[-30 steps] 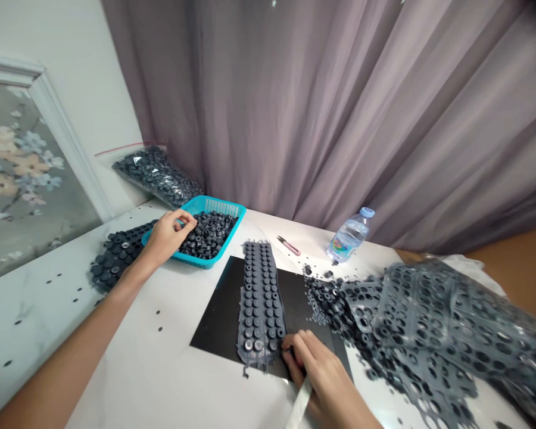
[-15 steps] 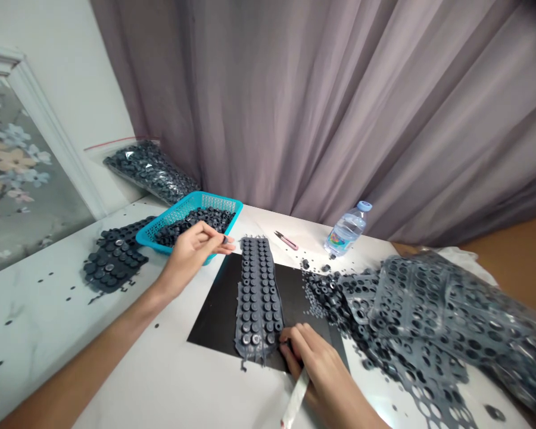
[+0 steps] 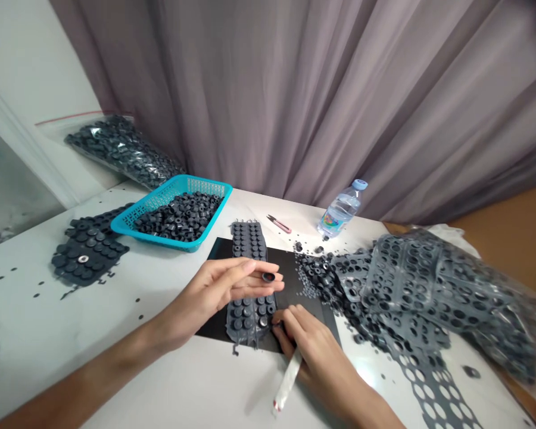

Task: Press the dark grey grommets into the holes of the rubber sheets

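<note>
Judged best done slow: pin the rubber strip [image 3: 249,238] flat with the left hand [image 3: 218,291], work the white-handled tool [image 3: 287,381] close along one row. Left hand: fingers stretched straight and pressed together, loose ring [image 3: 268,276] at the fingertips, grip on it not clear. Right hand [image 3: 310,345]: curled round the tool, fingertips down at the strip's near corner. Strip directly under left palm, on black mat [image 3: 282,262], just left of right hand. Teal basket [image 3: 127,223] well beyond left hand.
</note>
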{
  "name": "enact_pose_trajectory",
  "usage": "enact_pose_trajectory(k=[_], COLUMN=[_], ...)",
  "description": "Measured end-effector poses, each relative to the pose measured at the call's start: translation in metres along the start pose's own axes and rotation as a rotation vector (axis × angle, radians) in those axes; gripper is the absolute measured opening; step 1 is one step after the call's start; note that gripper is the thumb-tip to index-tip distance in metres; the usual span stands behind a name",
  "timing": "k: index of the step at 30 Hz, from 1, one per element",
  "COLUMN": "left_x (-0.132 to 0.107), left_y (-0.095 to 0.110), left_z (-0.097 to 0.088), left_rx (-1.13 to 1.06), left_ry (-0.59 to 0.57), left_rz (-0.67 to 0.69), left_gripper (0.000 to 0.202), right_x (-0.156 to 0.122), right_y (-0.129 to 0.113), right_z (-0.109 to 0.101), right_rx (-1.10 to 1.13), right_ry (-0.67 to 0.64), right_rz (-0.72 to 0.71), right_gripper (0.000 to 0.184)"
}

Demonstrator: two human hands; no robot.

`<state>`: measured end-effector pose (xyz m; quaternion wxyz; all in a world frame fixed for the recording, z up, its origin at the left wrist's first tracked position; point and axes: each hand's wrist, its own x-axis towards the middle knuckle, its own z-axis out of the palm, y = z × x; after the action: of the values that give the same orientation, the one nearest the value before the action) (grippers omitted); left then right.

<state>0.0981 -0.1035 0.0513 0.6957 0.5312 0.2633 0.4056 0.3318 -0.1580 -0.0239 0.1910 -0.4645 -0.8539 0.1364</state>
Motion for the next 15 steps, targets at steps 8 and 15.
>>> enact_pose_trajectory(k=[8, 15], left_x=[-0.0094, -0.0093], left_y=[0.0088, 0.0047], left_z=[0.0105, 0.0085], left_rx=[-0.14, -0.288], left_ry=[-0.061, -0.047], left_rz=[-0.226, -0.339], left_gripper=[0.032, 0.03], right_x=[-0.0009, 0.0001], right_y=[0.0006, -0.0037], right_z=[-0.0004, 0.0021], right_rx=[-0.041, -0.026], right_ry=[0.042, 0.053], right_rz=[-0.053, -0.089], right_gripper=[0.012, 0.015])
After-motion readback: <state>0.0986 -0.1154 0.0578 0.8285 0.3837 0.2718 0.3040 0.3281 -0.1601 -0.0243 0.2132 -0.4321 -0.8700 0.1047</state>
